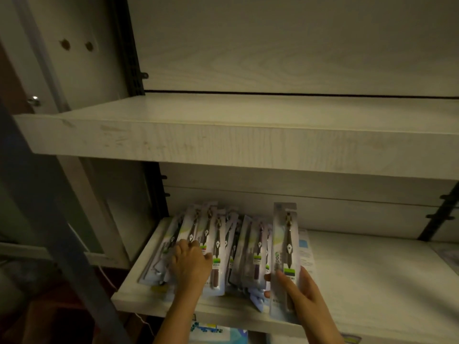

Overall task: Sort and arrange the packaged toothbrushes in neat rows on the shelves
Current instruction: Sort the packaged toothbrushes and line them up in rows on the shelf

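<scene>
Several packaged toothbrushes lie in overlapping piles on the left part of the lower shelf (372,281). My left hand (191,266) rests palm down on the left pile (213,234), fingers spread over the packs. My right hand (301,288) grips one toothbrush pack (285,234) by its lower end and holds it tilted up, to the right of the middle pile (250,249). A pack with a light blue label (304,247) lies flat just behind it.
The upper shelf (223,142) above is bare and juts out over the piles. A dark metal post (49,194) runs diagonally at the left. More packaged goods (213,331) show below the lower shelf's front edge.
</scene>
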{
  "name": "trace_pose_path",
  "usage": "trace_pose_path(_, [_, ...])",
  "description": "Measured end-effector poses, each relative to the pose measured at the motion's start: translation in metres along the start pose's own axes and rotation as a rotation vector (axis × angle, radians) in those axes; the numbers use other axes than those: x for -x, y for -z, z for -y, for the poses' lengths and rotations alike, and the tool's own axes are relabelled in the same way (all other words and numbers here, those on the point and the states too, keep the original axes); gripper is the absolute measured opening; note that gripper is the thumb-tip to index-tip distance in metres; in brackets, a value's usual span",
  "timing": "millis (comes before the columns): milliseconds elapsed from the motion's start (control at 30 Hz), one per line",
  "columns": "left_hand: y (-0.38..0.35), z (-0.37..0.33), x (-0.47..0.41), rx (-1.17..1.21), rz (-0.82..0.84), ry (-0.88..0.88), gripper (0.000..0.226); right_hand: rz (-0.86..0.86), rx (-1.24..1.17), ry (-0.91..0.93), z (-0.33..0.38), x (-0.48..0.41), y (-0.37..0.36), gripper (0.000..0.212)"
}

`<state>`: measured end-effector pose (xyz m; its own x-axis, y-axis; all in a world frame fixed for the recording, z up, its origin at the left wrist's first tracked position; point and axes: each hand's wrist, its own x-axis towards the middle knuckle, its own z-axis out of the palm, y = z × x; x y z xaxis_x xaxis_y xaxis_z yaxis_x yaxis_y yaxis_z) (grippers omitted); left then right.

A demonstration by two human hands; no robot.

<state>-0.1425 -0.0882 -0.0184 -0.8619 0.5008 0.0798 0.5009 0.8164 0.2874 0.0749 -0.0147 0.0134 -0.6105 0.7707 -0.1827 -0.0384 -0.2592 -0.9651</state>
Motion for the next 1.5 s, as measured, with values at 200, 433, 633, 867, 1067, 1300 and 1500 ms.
trace_pose_path(200, [-0.002,-0.001,0.001,0.047,-0.07,-0.002,0.039,-0.013,0.045,0.018,-0.004,-0.001,-0.003,0.033])
trace_pose_path(433, [0.007,-0.006,0.013,0.261,-0.234,-0.049,0.028,-0.027,0.056,0.062,-0.004,0.002,-0.008,0.033])
trace_pose_path(633, [0.028,-0.011,0.035,0.994,-0.144,-0.045,0.047,-0.022,0.052,0.06,-0.007,0.01,-0.006,0.037])
trace_pose_path(867, [0.033,-0.033,0.086,1.383,0.295,0.063,0.041,-0.08,0.001,0.065,-0.003,0.038,0.011,0.061])
trace_pose_path(1067, [0.006,-0.068,0.143,1.482,0.472,0.024,0.032,-0.146,-0.029,0.049,0.003,0.068,0.061,0.023])
trace_pose_path(1300, [-0.005,-0.151,0.215,1.401,0.447,-0.161,0.025,-0.132,-0.024,0.039,0.023,0.104,0.155,0.022])
trace_pose_path(1500, [-0.027,-0.257,0.305,1.443,0.445,-0.104,0.028,-0.118,0.067,0.065,0.039,0.145,0.28,0.029])
